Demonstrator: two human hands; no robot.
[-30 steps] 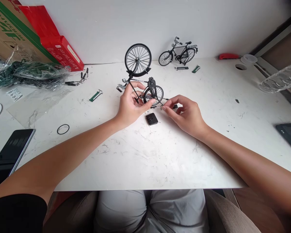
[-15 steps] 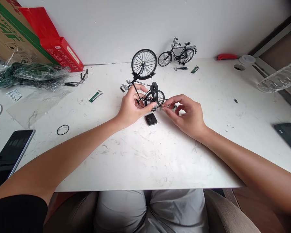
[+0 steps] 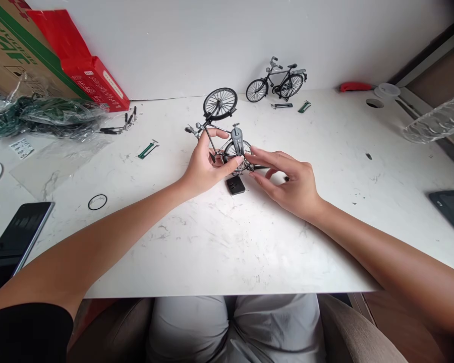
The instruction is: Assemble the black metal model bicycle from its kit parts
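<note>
Hands meet over a half-built model bicycle (image 3: pixel 227 136) on the white table (image 3: pixel 219 242), which I take as the landmark for everything else in the head view. Its front wheel (image 3: pixel 220 103) is tipped up toward the wall while the rear wheel sits low by the fingers. The left hand (image 3: pixel 204 164) grasps the frame, fingers curled over the top tube and thumb pressed near the rear wheel. The right hand (image 3: pixel 287 179) comes in from the right of the bicycle with fingers stretched out nearly flat, their tips touching the rear wheel area; whether they pinch some small part I cannot tell. Just in front of the bicycle, between the two hands, lies a small black part (image 3: pixel 235 185). Behind and to the right stands a finished model bicycle (image 3: pixel 276 83) close to the wall. To the left of the held bicycle lie a green tool (image 3: pixel 149 149) and, nearer the table's front edge, a black ring (image 3: pixel 97 201) and a phone (image 3: pixel 13 244). Farther left and back leans a red box (image 3: pixel 87 65).
</note>
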